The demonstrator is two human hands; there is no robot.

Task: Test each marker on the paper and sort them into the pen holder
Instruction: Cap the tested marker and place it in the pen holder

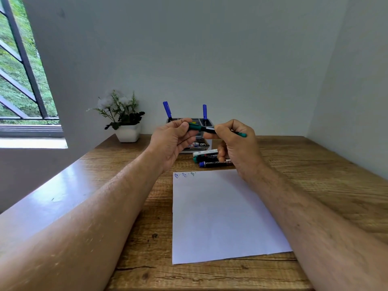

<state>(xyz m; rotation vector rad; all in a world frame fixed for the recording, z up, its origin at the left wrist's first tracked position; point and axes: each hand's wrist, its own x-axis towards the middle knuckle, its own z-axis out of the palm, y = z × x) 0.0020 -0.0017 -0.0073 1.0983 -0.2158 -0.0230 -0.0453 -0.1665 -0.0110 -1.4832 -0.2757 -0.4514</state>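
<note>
Marker [202,129]: you hold it up in front of the holder [190,120], left hand [172,141] pinching its green cap, right hand [237,143] gripping the barrel. Push the cap on crooked and ink may smear your fingers, or it dries out unsealed.

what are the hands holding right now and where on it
Both hold one green-capped black marker: the left hand pinches its green cap end, the right hand grips the barrel.
</note>
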